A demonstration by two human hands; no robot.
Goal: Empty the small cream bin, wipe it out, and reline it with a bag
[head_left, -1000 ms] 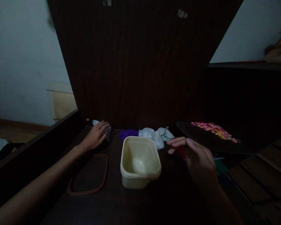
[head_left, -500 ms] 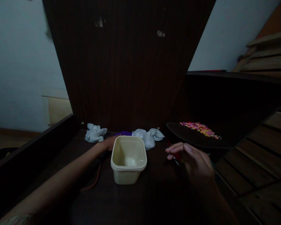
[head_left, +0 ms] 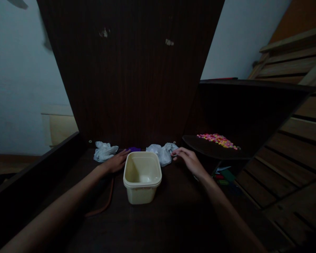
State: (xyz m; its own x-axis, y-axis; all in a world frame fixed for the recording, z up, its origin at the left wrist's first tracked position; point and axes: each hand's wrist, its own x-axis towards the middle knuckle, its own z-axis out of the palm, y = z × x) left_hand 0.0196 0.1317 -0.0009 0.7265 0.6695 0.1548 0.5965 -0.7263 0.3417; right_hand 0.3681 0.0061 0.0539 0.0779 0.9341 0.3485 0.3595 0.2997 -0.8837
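Observation:
A cream plastic tub [head_left: 142, 193] stands upright on the dark tabletop, with nothing visible inside. My left hand [head_left: 117, 161] lies just left of it, fingers stretched forward beside a purple item [head_left: 134, 149] whose kind I cannot make out. One crumpled white plastic bag [head_left: 105, 151] rests close behind that hand. Behind the tub's right side is a bunched plastic bag [head_left: 163, 154], with a second crumpled bag [head_left: 170, 147] against it. My right hand [head_left: 188, 160] reaches this second bag, fingers loosely bent and apart; whether the fingertips touch it is unclear.
A brown strap [head_left: 102, 210] curves on the table left of the tub. To the right, a corner shelf [head_left: 208, 150] bears a heap of pink and yellow pieces [head_left: 218, 140]. A dark upright panel [head_left: 134, 88] closes the back, and a raised edge [head_left: 37, 170] runs along the left.
My right hand has moved forward and left, up to the white bags. My left hand has drawn slightly back from the purple item, and the view has shifted a little.

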